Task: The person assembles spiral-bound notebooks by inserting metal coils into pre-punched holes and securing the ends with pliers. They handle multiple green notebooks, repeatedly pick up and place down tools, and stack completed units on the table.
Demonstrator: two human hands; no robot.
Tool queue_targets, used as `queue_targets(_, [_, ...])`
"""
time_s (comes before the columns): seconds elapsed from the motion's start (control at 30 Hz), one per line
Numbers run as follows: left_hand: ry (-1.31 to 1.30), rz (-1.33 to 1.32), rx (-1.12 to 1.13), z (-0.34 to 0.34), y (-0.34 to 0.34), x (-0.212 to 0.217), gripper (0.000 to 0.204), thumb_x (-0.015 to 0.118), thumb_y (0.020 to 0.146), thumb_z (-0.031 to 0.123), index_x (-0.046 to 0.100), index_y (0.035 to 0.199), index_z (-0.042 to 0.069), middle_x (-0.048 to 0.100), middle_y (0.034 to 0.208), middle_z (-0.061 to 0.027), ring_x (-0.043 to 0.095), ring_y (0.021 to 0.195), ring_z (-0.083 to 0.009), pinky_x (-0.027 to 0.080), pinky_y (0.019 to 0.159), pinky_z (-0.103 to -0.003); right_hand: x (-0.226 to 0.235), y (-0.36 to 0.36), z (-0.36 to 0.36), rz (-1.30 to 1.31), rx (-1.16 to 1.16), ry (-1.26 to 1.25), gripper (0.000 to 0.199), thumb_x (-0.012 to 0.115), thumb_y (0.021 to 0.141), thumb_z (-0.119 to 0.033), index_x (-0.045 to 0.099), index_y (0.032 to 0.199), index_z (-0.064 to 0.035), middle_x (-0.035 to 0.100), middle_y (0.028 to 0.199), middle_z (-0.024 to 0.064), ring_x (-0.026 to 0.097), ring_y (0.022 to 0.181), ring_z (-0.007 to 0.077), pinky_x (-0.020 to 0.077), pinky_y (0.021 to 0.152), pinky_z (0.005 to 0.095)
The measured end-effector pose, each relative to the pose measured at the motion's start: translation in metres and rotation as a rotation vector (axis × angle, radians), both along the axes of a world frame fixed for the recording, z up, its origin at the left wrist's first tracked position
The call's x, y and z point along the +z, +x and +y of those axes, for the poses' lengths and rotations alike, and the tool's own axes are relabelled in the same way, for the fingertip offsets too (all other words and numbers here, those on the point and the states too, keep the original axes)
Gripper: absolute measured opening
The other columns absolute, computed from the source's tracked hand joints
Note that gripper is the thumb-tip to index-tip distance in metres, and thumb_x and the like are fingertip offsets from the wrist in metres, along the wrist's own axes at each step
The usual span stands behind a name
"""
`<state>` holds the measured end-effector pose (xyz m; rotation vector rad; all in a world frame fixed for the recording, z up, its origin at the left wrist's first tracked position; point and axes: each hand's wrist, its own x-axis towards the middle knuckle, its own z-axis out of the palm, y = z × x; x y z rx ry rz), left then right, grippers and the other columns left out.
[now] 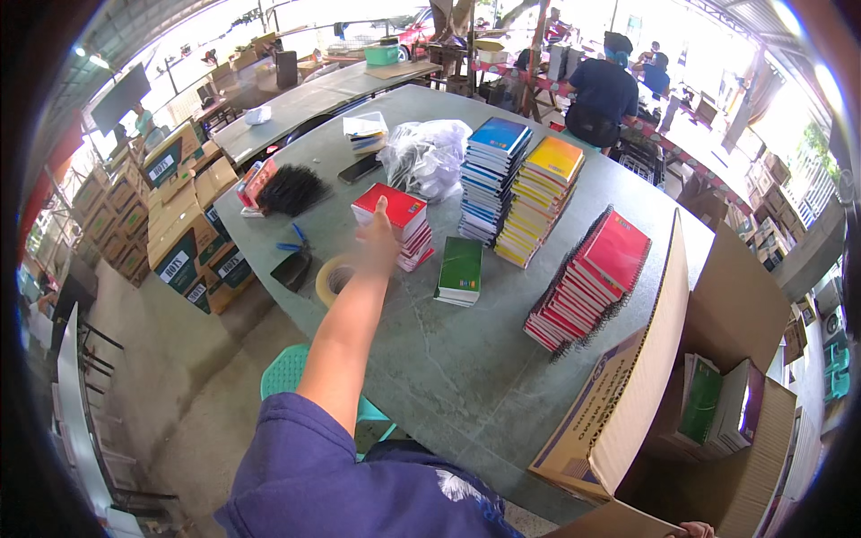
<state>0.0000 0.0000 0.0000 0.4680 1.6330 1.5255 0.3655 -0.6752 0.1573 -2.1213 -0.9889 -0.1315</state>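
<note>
My left hand [372, 251] reaches across the grey table to a short stack of red notebooks [391, 204]. A digit lies against the stack's near side; the other fingers are smeared by motion. Just right of it stands a small stack of green notebooks [461, 263]. At the bottom right, only the fingers of my right hand [697, 530] show, curled over the near edge of an open cardboard box [641, 386]. Inside the box, green notebooks [700, 402] and purple-covered notebooks [741, 403] stand upright.
Tall stacks of blue notebooks [495, 179], yellow notebooks [541, 202] and spiral-bound red notebooks [592, 280] stand on the table [448, 359]. Tape roll [327, 280], black brush [296, 189], phone [360, 169] and clear plastic bags [426, 157] lie left and behind. A person [603, 94] sits beyond.
</note>
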Motion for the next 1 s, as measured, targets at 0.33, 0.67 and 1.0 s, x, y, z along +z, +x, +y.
queue_targets(0.33, [0.557,0.571,-0.080,-0.048,-0.054,0.097,0.089,0.071,0.076,0.035,0.027,0.139,-0.009,0.038,0.137,-0.0251,0.044,0.121,-0.0315,0.036,0.102,-0.041,-0.006,-0.008,0.042,-0.342,-0.086,0.070,0.057,0.057,0.076,-0.066,0.054,0.074,-0.0089,0.049,0.071,0.0062,0.047,0.081,0.0259,0.0327,0.082,0.0409])
queue_targets(0.67, [1.187,0.839,-1.750,-0.409,0.240,0.354,0.048,0.060,0.087,0.025,0.049,0.125,-0.003,0.057,0.121,-0.0183,0.057,0.105,-0.0195,0.046,0.088,-0.033,0.010,-0.008,0.025,-0.506,-0.072,0.010,0.043,0.064,0.076,-0.056,0.058,0.085,-0.0142,0.053,0.080,0.0032,0.049,0.086,0.0235,0.0306,0.087,0.0430])
queue_targets(1.0, [-0.317,0.310,-1.734,-0.380,0.402,0.155,0.081,0.029,0.088,0.070,0.035,0.141,0.010,0.039,0.142,-0.0163,0.037,0.131,-0.0344,0.030,0.105,-0.049,0.006,-0.003,0.014,-0.511,0.141,-0.025,0.044,0.062,0.079,-0.052,0.055,0.102,-0.0150,0.052,0.094,0.0024,0.046,0.095,0.0217,0.0257,0.094,0.0445])
